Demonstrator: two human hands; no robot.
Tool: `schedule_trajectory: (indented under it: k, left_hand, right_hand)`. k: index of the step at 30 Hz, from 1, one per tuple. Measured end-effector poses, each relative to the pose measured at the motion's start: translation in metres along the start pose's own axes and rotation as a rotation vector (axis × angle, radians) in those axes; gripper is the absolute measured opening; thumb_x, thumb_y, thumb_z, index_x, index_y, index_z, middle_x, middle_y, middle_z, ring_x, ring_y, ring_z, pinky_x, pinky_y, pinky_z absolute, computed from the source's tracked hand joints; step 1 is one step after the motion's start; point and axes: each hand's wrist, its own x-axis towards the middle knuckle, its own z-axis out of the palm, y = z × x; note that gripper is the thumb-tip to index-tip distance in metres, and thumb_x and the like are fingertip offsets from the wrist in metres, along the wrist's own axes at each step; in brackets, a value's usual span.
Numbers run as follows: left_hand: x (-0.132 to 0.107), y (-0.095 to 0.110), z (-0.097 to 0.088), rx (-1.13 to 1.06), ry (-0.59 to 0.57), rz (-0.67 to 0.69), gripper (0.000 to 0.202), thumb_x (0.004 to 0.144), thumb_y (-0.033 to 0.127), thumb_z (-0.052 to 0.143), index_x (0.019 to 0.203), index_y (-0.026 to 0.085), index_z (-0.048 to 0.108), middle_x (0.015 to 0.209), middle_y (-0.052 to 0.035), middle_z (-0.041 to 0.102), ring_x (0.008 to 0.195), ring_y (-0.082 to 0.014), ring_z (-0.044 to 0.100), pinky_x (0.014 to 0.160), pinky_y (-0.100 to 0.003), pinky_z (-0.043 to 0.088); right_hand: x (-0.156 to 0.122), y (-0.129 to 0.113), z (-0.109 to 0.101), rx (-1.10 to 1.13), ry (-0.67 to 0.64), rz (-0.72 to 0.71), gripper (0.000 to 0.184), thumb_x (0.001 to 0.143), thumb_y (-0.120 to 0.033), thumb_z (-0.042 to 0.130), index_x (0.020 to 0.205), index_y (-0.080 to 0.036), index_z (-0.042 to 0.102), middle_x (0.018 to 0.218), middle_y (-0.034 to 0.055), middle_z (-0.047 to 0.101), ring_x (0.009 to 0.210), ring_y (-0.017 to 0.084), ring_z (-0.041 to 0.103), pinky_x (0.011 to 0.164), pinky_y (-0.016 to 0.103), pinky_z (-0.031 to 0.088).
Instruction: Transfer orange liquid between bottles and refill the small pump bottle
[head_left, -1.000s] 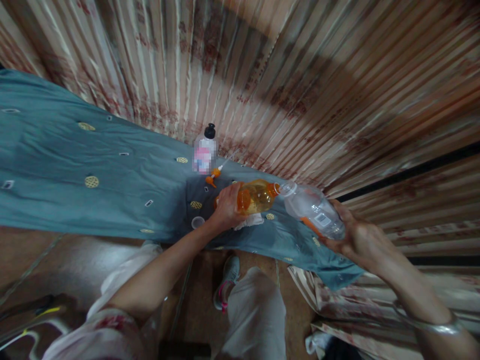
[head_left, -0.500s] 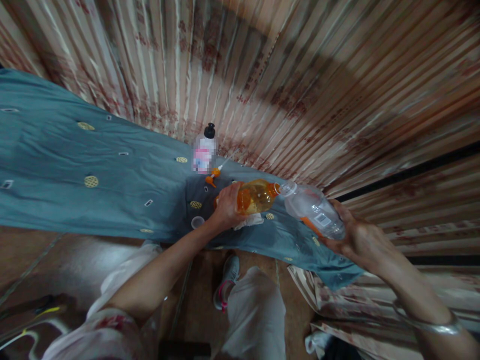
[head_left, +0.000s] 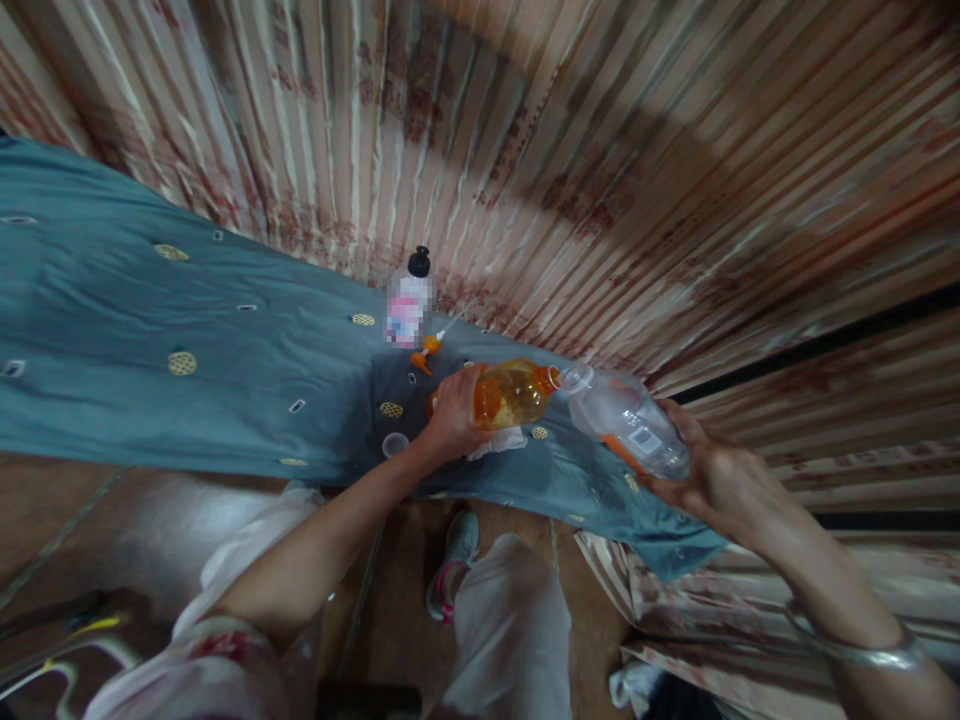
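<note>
The left hand (head_left: 454, 415) grips the amber bottle (head_left: 517, 392) around its body, near the base end; the back of the hand faces the camera, the fingers are curled around the far side, and the fingertips are hidden. The amber bottle is translucent, is held on its side, and has its orange neck directed to the right. The right hand (head_left: 712, 475) grips the clear bottle (head_left: 619, 410) at the base end, with digits spread to opposite sides of the body so that the base sits between them; the position of each finger cannot be told. The clear bottle is tilted, its neck directed up and to the left in the view, and carries an orange marking and a white barcode panel. The two necks are aligned mouth to mouth above the teal cloth (head_left: 247, 350); whether the rims touch cannot be told. An orange pump head (head_left: 427, 350) with a pale tube lies on the teal cloth beyond the left hand. Just beside the pump head stands a black-capped bottle (head_left: 409, 305) with a pink label, blurred. A small, clear, round piece (head_left: 395, 444) lies to the left of the left wrist. A white crumpled item (head_left: 499, 440) lies below the amber bottle, partly covered. A pleated curtain (head_left: 480, 150) hangs along the far edge of the teal cloth. A silver bracelet (head_left: 877, 655) encircles the right forearm.
</note>
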Motion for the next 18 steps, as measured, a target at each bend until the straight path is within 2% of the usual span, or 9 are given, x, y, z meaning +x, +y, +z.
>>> schedule_trajectory:
  k: [4,13,18]
  left_hand:
    - [0.0004,0.0028,-0.0007,0.007,0.01,-0.006,0.088,0.062,0.033,0.086,0.14,0.013,0.049,0.134,-0.0214,0.066,0.129,-0.0408,0.063,0.114,-0.06,0.047]
    - [-0.0003,0.0017,-0.0003,-0.024,0.004,-0.011,0.092,0.061,0.033,0.085,0.143,0.014,0.047,0.14,-0.0217,0.064,0.133,-0.0415,0.061,0.118,-0.063,0.043]
    - [-0.0003,0.0008,0.0008,-0.013,-0.009,-0.021,0.094,0.061,0.036,0.086,0.144,0.015,0.045,0.142,-0.0217,0.064,0.134,-0.0406,0.06,0.118,-0.061,0.043]
  right_hand:
    - [0.0002,-0.0009,-0.0009,-0.009,0.005,0.007,0.079,0.085,-0.047,0.063,0.152,-0.008,0.045,0.096,0.015,0.078,0.073,0.031,0.074,0.055,0.034,0.051]
    - [-0.0002,-0.0013,0.0001,-0.007,-0.003,0.041,0.08,0.084,-0.047,0.062,0.151,-0.006,0.047,0.092,0.0149,0.078,0.071,0.032,0.075,0.055,0.035,0.052]
    - [0.0002,-0.0014,-0.0009,-0.006,0.0,0.031,0.079,0.084,-0.047,0.063,0.151,-0.008,0.049,0.091,0.0145,0.078,0.073,0.034,0.075,0.054,0.035,0.051]
